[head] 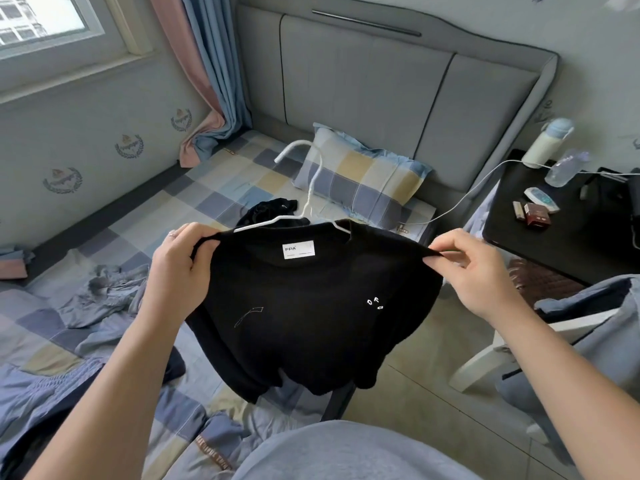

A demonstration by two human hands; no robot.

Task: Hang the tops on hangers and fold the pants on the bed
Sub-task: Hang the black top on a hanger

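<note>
Because neither hand holds the white hanger [313,181] itself, it may tip or slide out of the neck of the black top [311,306] if one shoulder is tugged harder than the other. Its arm toward the left of the frame shows bare above the collar, so that side seems unseated and could slip free. The top hangs in mid-frame, spread between the hands above the edge of the bed [207,192], the hook rising toward the pillow [367,174]. The left hand [180,268] has its grip clamped on one shoulder seam, fingers curled over the fabric, back of the hand to the camera. The right hand [474,268] pinches the other shoulder between thumb and forefinger, forearm reaching in from the lower right.
</note>
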